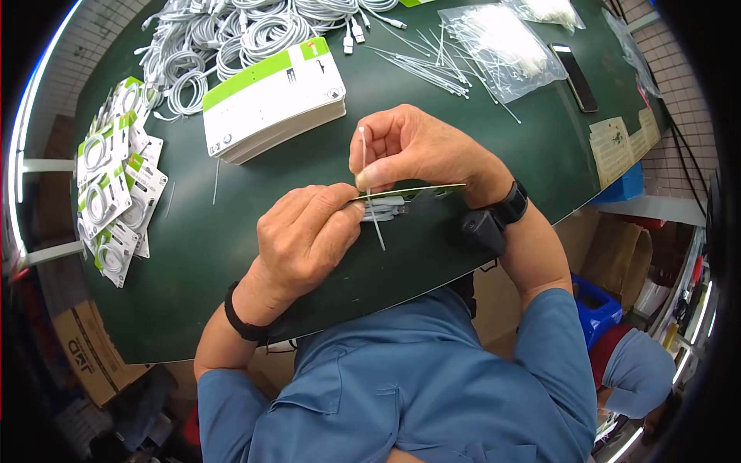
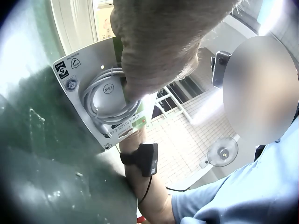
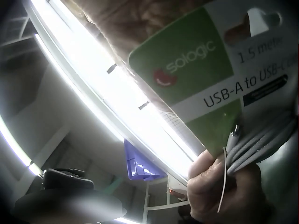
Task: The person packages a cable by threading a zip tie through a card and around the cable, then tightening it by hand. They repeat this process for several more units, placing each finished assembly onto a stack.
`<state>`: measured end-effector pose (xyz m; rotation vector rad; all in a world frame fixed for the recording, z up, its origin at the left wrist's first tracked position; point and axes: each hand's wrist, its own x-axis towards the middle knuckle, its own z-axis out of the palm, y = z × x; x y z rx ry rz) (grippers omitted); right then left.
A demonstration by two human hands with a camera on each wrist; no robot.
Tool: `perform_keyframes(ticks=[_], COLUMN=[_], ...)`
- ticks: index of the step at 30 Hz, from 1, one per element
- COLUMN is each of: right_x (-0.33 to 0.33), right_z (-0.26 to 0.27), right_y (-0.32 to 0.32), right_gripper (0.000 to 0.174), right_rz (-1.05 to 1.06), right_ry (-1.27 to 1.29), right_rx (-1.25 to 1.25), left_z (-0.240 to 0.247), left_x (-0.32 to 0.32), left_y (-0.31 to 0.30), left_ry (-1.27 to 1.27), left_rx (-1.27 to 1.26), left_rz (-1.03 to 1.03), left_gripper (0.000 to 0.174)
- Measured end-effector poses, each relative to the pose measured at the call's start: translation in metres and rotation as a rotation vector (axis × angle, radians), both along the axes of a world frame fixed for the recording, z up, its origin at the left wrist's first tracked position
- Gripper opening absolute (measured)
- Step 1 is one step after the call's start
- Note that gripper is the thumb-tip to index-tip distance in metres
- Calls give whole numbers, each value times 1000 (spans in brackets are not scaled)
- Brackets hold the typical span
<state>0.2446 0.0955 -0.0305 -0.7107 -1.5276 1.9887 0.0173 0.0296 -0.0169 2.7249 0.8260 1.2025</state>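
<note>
A printed card (image 2: 74, 86) with a coiled grey-white cable (image 2: 91, 100) against its face is held nearly edge-on in the head view. My left hand (image 1: 309, 231) grips the card and coil at their left end. My right hand (image 1: 417, 150) pinches a white cable tie (image 1: 363, 147) between thumb and fingers above the card's edge. The tie's tail hangs below, in front of the coil. In the right wrist view the tie (image 3: 224, 186) dangles beside the left hand's fingers (image 3: 205, 182), near the cable (image 3: 261, 144).
A stack of cards (image 1: 274, 100) lies ahead, with a heap of coiled cables (image 1: 262, 35) behind it. Carded cables (image 1: 116, 185) are piled at the left. Loose ties (image 1: 432, 73), a bag of ties (image 1: 502, 50) and a phone (image 1: 573, 77) lie at the back right.
</note>
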Motion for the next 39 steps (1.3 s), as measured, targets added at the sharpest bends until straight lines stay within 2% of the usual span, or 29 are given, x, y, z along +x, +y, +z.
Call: perform_keyframes(ticks=[4, 9, 12, 16, 20, 25, 36, 39], right_x=[0, 2, 2, 0, 1, 0, -2, -4], right_z=[14, 9, 2, 1, 12, 11, 7, 3], right_y=[-2, -1, 1, -1, -2, -1, 1, -2], right_gripper=[11, 15, 17, 19, 17, 18, 21, 24], right_rz=[-74, -62, 58, 4, -35, 22, 104, 47], right_ry=[-16, -40, -127, -89, -111, -146, -134, -139], right_rx=[-184, -174, 24, 42, -109, -35, -34, -9], left_z=[2, 2, -1, -2, -4, 0, -2, 1], left_x=[1, -1, -1, -1, 0, 1, -1, -2], left_y=[-2, -1, 3, 0, 0, 0, 2, 3], left_ry=[43, 83, 49, 54, 63, 96, 7, -33], left_rx=[-1, -2, 17, -8, 26, 65, -42, -108], left_rz=[12, -5, -35, -14, -7, -2, -41, -42], left_gripper=[17, 16, 15, 23, 15, 15, 16, 21])
